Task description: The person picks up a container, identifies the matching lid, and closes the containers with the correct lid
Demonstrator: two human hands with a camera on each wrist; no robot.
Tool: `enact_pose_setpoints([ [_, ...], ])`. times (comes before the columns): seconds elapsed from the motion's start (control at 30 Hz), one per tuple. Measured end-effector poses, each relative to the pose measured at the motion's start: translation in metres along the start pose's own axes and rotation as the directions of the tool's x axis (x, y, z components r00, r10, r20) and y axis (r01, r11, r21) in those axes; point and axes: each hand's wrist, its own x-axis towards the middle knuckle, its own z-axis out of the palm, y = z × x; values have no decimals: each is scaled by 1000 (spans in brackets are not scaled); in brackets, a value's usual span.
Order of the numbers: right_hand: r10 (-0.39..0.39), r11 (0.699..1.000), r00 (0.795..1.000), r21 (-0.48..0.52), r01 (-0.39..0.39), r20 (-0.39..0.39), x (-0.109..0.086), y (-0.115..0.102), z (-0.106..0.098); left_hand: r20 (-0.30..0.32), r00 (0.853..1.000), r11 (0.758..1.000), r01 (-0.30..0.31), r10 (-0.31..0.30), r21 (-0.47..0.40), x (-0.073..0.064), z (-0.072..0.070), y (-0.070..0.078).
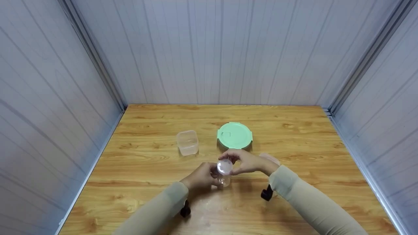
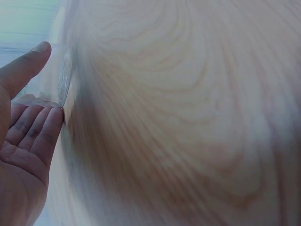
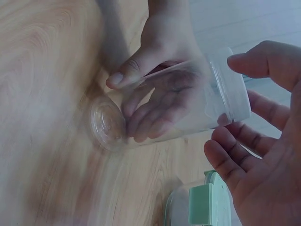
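A clear plastic jar (image 1: 224, 181) with a whitish translucent lid (image 1: 224, 166) stands between the two hands, low over the wooden table. My left hand (image 1: 200, 176) holds the jar's body, thumb on one side and fingers on the other. Around the lid are the thumb and fingers of my right hand (image 1: 246, 162). In the right wrist view, the lid (image 3: 235, 89) sits on the jar's mouth, and the left fingers show through the clear wall. No contents are visible in the jar. Only the jar's lower end appears in the left wrist view.
Behind the right hand is a round container with a mint-green lid (image 1: 235, 135). A clear, squarish plastic box (image 1: 188, 143) stands farther left. Partly hidden by the right wrist lies a pale translucent item (image 1: 269, 158). Panelled walls border the table (image 1: 147, 130) at the back and sides.
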Motion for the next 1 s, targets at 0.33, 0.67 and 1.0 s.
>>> enact_pose_setpoints([
  [0.33,45,998,994,37,-42,-96,-4,3,8,-1,999,999,46,-46,-24,-2,1,3],
  [0.67,129,991,944,68,-114,-303,-7,-3,33,-8,1000,1000,23,-23,-10,-2,0,2],
  [1.0,141,989,875,26,-146,-463,-11,-7,53,-26,1000,999,-9,10,54,-1,-1,1],
])
